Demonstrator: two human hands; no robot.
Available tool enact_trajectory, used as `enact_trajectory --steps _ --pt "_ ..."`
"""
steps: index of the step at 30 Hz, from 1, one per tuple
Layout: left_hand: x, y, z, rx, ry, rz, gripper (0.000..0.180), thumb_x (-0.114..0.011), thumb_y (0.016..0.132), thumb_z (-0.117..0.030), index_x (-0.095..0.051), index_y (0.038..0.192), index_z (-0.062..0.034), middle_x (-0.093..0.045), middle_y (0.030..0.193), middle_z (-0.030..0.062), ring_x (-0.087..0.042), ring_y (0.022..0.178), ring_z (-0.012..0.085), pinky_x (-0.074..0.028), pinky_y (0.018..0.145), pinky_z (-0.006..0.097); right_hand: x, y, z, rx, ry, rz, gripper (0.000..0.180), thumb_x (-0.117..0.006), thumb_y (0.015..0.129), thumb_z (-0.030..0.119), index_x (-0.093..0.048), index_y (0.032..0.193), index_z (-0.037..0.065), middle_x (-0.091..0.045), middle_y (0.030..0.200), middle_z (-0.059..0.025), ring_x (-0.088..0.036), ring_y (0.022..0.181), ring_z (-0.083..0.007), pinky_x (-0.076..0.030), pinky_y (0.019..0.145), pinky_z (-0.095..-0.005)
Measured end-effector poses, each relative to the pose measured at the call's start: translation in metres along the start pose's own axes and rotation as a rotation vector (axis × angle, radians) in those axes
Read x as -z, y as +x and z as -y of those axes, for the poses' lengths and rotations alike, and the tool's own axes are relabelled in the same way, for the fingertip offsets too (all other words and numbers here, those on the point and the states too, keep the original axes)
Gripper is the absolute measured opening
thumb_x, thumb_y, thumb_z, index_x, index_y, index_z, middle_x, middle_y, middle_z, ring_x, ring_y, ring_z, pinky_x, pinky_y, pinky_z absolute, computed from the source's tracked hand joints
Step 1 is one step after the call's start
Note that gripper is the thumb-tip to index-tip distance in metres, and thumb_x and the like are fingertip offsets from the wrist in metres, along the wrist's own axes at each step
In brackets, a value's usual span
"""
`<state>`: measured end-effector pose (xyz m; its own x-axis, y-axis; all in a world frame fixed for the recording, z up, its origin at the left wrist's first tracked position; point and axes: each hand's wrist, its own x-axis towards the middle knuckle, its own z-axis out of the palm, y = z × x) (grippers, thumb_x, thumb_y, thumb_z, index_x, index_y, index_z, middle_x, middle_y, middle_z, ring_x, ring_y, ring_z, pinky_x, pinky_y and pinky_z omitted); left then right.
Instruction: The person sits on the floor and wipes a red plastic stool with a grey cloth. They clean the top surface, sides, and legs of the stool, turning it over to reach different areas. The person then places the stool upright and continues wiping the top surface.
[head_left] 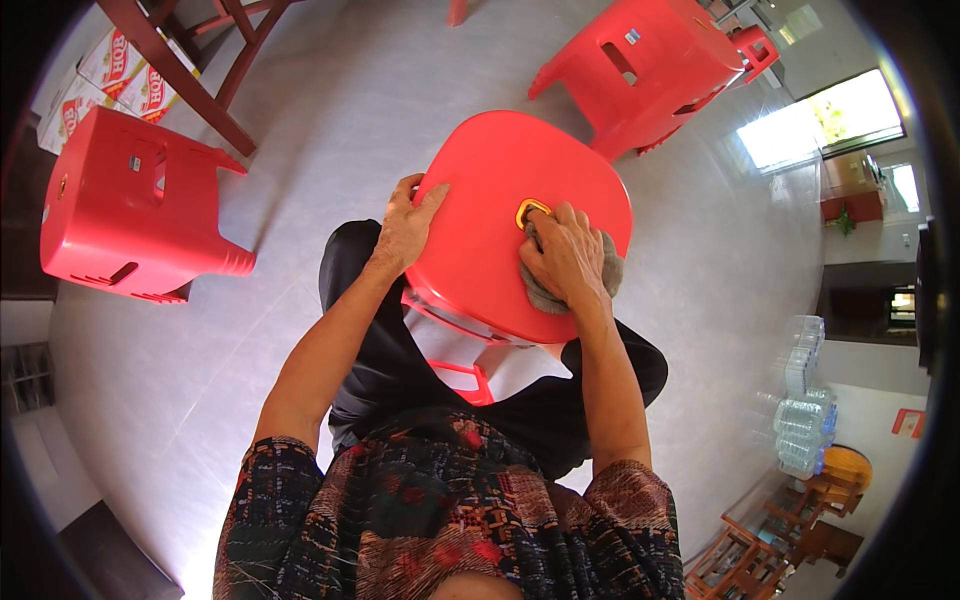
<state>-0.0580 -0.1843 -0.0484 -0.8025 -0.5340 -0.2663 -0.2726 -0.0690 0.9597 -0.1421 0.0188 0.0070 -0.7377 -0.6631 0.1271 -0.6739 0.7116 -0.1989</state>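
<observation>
A red plastic stool [490,180] stands in front of me between my knees, its smooth square seat facing up. At the seat's left edge, my left hand [405,225] grips the rim, thumb on top and the other fingers over the side. My right hand [570,250] presses a grey-brown cloth [541,290] onto the right part of the seat. Its index finger reaches to the yellow-rimmed hole [530,212] in the middle of the seat. Part of the cloth is hidden under the palm.
Another red stool [140,210] stands at the left, near white cartons [120,75] and a dark wooden frame [180,80]. Stacked red stools [640,70] are at the far right. Plastic-wrapped bottles [803,425] and wooden chairs [745,560] line the right wall. Grey floor [300,140] surrounds me.
</observation>
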Motion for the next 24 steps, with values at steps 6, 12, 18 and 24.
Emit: enact_trajectory --steps 6,12,18,24 --pt "0.001 0.001 -0.003 0.009 0.036 -0.007 0.076 -0.062 0.086 -0.05 -0.043 0.132 0.0059 -0.056 0.12 0.0219 -0.058 0.108 0.0267 -0.048 0.09 0.035 0.001 0.016 -0.019 0.028 0.224 0.13 0.02 -0.061 0.075 0.018 -0.07 0.089 0.007 -0.06 0.094 -0.0108 -0.057 0.094 -0.0303 -0.045 0.081 -0.0438" --pt "0.001 0.006 0.01 -0.008 0.061 -0.029 0.076 -0.062 0.085 -0.051 -0.044 0.133 0.005 -0.055 0.123 0.0224 -0.056 0.111 0.0283 -0.046 0.093 0.036 0.001 0.002 -0.037 -0.14 0.776 0.062 0.02 -0.058 0.081 0.009 -0.068 0.097 0.005 -0.058 0.093 -0.0098 -0.055 0.094 -0.0294 -0.043 0.088 -0.0379" --pt "0.0 0.001 0.006 0.03 0.026 -0.014 0.078 -0.061 0.085 -0.052 -0.043 0.134 0.0046 -0.052 0.127 0.023 -0.054 0.115 0.0299 -0.044 0.096 0.037 0.003 -0.003 -0.026 0.223 0.327 -0.048 0.033 -0.058 0.076 -0.001 -0.066 0.107 0.005 -0.056 0.103 -0.0091 -0.051 0.095 -0.0285 -0.045 0.084 -0.0373" --pt "0.0 0.003 0.008 0.043 0.065 -0.005 0.081 -0.06 0.084 -0.055 -0.041 0.136 0.0041 -0.049 0.131 0.0236 -0.051 0.119 0.032 -0.042 0.099 0.038 0.008 0.002 -0.018 0.226 -0.117 0.029 0.034 -0.06 0.073 0.0 -0.067 0.106 0.009 -0.053 0.101 -0.0104 -0.05 0.093 -0.0304 -0.046 0.081 -0.0419"
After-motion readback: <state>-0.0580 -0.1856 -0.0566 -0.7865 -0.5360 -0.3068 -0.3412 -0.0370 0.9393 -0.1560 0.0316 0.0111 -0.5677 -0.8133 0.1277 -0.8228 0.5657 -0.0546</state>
